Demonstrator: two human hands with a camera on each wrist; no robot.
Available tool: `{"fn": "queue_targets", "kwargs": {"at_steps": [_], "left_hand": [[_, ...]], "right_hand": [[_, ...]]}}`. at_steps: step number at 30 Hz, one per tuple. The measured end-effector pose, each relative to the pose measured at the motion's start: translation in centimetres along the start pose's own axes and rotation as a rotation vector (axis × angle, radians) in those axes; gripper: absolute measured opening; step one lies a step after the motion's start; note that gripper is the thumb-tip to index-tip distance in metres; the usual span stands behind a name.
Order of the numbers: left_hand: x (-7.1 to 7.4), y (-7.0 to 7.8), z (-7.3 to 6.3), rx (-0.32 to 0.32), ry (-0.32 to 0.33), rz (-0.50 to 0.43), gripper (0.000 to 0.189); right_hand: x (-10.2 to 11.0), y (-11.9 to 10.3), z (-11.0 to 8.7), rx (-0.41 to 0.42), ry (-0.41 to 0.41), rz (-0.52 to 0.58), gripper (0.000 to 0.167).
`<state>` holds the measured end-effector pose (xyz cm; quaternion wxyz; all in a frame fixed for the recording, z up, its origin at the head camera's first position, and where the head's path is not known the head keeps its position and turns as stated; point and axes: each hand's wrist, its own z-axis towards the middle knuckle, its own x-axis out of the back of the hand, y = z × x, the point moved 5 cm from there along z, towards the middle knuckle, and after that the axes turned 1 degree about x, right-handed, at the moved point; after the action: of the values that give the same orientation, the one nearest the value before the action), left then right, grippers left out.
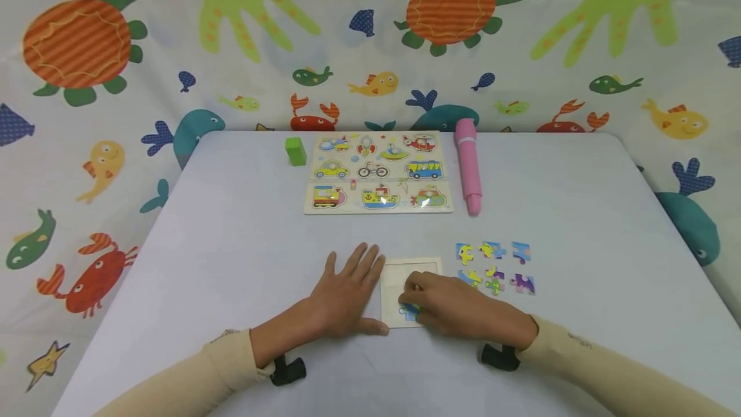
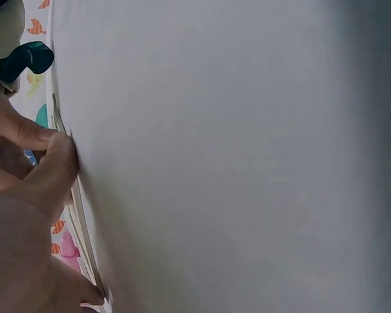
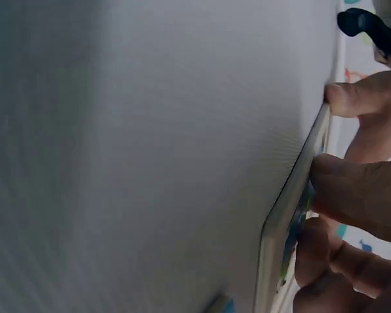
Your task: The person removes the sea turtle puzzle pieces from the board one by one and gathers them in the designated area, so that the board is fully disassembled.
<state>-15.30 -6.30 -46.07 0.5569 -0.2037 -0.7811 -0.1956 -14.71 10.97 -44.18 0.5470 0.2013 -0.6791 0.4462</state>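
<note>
A small square wooden puzzle tray (image 1: 393,288) lies on the table before me. My left hand (image 1: 347,291) rests at its left side with fingers spread, the thumb by the lower left corner. Over the tray's right half, my right hand (image 1: 448,304) has its fingers curled, thumb and fingertips at a jigsaw piece (image 1: 410,311) with blue and green print in the lower part of the tray. The hand covers part of that piece. In the right wrist view, the thumb and fingers (image 3: 339,186) close on the printed piece just above the tray's edge (image 3: 274,241).
Several loose jigsaw pieces (image 1: 523,284) lie in two rows right of the tray. Farther back are a wooden vehicle puzzle board (image 1: 353,208), a green block (image 1: 296,152) and a pink pen-shaped stick (image 1: 470,169). A sea-animal cloth (image 1: 260,82) hangs behind the white table (image 1: 243,237).
</note>
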Motion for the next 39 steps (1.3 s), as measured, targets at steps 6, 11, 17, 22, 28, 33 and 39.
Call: {"fn": "queue_targets", "kwargs": {"at_steps": [6,11,17,22,28,33,39], "left_hand": [[0.0,0.1,0.1,-0.002,0.002,0.014,0.115],[0.0,0.2,0.1,-0.005,0.004,0.014,0.115],[0.0,0.2,0.1,-0.002,0.000,0.019,0.116],[0.0,0.4,0.1,0.001,-0.009,0.020,0.116],[0.1,0.4,0.1,0.014,-0.012,0.010,0.116],[0.2,0.3,0.0,0.024,-0.016,-0.004,0.117],[0.1,0.2,0.1,0.018,-0.013,-0.003,0.116]], "right_hand": [[-0.5,0.6,0.1,-0.019,0.001,0.157,0.030],[-0.8,1.2,-0.1,-0.043,0.006,0.299,0.029],[-0.8,2.0,-0.5,-0.018,0.060,0.470,0.024],[1.8,3.1,-2.6,-0.072,0.085,0.588,0.010],[5.1,6.0,-8.0,-0.253,0.112,0.526,0.016],[4.4,7.3,-10.8,-0.299,0.031,0.530,0.016],[3.0,7.3,-11.3,-0.238,-0.009,0.547,0.018]]}}
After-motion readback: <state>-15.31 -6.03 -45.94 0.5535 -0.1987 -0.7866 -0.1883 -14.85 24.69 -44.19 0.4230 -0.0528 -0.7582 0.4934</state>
